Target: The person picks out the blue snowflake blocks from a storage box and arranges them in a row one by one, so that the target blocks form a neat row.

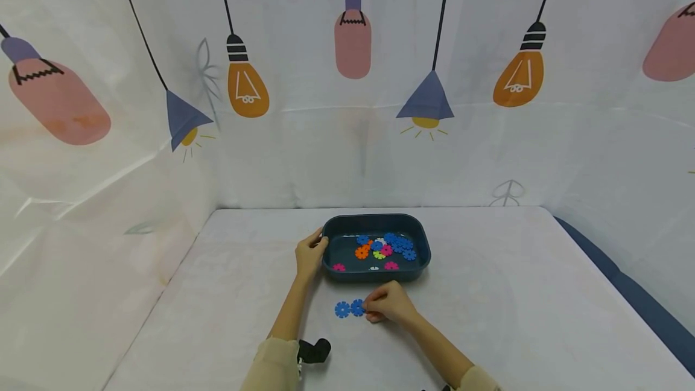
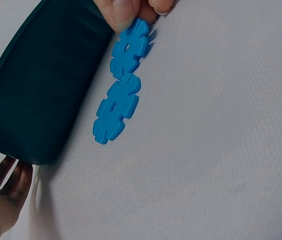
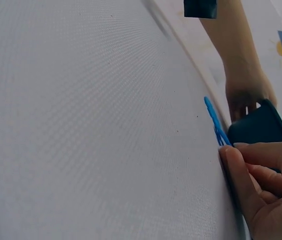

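Two blue snowflake-shaped plastic discs (image 1: 342,309) are linked edge to edge over the white table, just in front of a dark teal tray (image 1: 376,277). My right hand (image 1: 390,303) pinches the right-hand disc (image 2: 130,47) between thumb and fingertips, with the other disc (image 2: 116,107) sticking out to the left. In the right wrist view the linked pair appears nearly edge-on beyond the fingertips. My left hand (image 1: 311,253) grips the tray by its left end, thumb at the rim and fingers against the outer wall (image 2: 36,100).
Inside the tray lie several loose snowflake discs: blue (image 1: 409,254), orange (image 1: 362,252), pink (image 1: 391,265), yellow-green and white. A black wrist-worn device (image 1: 315,351) shows beside the left sleeve. Behind the table hangs a white sheet (image 1: 326,155) printed with lamps.
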Demonstrator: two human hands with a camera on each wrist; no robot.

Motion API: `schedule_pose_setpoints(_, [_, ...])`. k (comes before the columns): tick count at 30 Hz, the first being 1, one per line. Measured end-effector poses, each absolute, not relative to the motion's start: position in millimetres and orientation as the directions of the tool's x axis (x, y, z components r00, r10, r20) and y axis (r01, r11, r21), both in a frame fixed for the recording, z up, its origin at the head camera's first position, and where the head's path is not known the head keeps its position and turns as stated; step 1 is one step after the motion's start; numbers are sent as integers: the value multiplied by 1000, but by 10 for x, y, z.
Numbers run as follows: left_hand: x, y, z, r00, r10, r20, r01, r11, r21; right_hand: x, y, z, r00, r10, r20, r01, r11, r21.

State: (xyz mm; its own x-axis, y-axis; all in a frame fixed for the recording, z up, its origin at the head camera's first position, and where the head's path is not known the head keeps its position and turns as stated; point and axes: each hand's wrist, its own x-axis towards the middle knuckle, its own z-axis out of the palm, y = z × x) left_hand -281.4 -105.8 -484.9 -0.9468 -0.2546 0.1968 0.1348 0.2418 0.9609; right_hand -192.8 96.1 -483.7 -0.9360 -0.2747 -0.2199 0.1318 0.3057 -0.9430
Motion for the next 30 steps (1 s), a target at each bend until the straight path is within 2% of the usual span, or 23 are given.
schedule_pose_setpoints(11, [-2827, -1066, -4865, -942, -254, 221, 158, 246, 956, -1940, 992, -4805, -924, -309, -225, 119, 327, -938])
schedule_pose_setpoints(17, [-2823, -1063, -4837, -941, -256, 223, 162, 240, 957, -1997, 1091, -4675, -913, -388, -130, -9, 338, -941])
schedule_pose_setpoints(21, [-2829, -1064, -4831, -940, -254, 226, 163, 245, 956, -2090, 1126, -4507, -900, -434, -47, -80, 270, -959])
schedule_pose_setpoints(26, [-2835, -1068, -4838, -939, -258, 227, 165, 241, 956, -2270, 1127, -4324, -917, -398, 18, -85, 150, -985])
schedule_pose_setpoints(30, [-2835, -1071, -4848, -940, -259, 223, 159, 247, 956, -2426, 1124, -4199, -928, -367, 68, -134, 159, -978])
